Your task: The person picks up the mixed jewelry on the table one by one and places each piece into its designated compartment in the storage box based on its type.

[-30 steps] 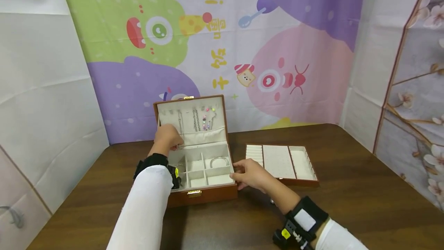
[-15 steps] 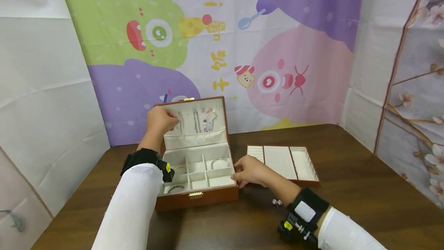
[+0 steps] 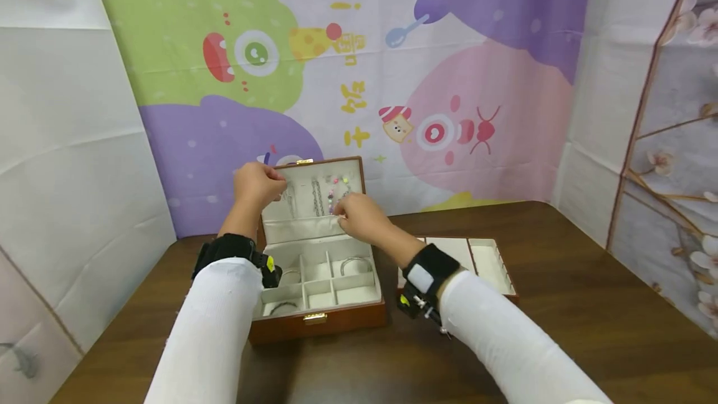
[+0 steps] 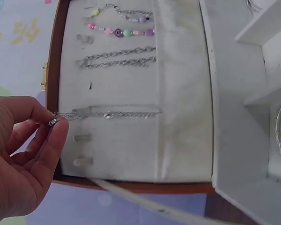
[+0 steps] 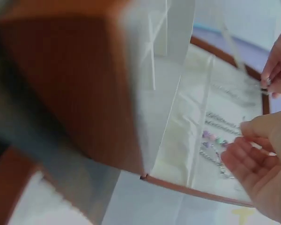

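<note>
Brown trim edges the open jewellery box (image 3: 370, 315), whose lid (image 3: 362, 184) stands tilted back, its hinge at the box's far edge. Near the lid's top left corner, the left hand (image 3: 256, 184) pinches one end of a thin silver necklace (image 4: 124, 113) between thumb and forefinger; the strands run down the lining toward the lid's pocket (image 4: 185, 108). Loosely bent, the right hand's fingers hover before the lid's right half, near the beaded strand (image 4: 117, 31), apparently holding nothing; the right hand (image 3: 361, 217) has its thumb slightly apart. I judge the step in hand to be settling the necklace at the lid's hooks; whether it is caught on one, I cannot tell. Next would call for a steady, light pinch and a careful alignment, without snagging the neighbouring thick chain (image 4: 117, 57).
</note>
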A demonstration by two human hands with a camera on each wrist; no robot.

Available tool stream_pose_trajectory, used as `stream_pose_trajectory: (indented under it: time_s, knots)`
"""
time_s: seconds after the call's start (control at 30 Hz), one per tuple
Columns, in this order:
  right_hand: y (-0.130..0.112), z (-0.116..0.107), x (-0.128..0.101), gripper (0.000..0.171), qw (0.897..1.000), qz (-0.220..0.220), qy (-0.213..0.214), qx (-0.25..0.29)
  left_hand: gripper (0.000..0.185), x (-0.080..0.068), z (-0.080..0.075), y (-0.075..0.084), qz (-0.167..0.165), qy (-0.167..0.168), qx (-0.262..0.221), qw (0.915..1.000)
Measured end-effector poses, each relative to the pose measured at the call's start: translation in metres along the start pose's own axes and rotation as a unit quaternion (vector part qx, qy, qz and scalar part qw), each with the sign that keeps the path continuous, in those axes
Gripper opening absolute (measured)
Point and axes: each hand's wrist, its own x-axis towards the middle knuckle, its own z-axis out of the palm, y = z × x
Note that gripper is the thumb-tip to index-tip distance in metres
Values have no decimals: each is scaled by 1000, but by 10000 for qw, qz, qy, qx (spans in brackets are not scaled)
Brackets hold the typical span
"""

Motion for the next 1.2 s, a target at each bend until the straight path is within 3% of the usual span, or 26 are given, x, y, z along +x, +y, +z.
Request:
stream_pose_trajectory:
  time_s: [0.1,0.3,0.5,0.8,1.03,1.2]
  knots:
    - [-7,14,20,20,9992,-154,-46,-366,11,-3,6,-5,-141,-42,-162,9998]
    - [-22,30,39,18,9874,-54,-880,-1312,12,0,18,-8,-226,55,-232,9995]
    - [-27,35,45,17,9756,4,-1032,-1940,12,5,23,-1,-114,57,-478,9988]
    - [-21,39,43,16,9657,274,-1045,-2361,13,11,34,1,34,23,-566,9984]
    - [-22,38,43,12,9700,155,-941,-2235,16,16,39,-8,389,500,-146,9979]
    - [-22,36,41,11,9737,186,-980,-2050,18,16,43,-14,621,1029,-295,9923]
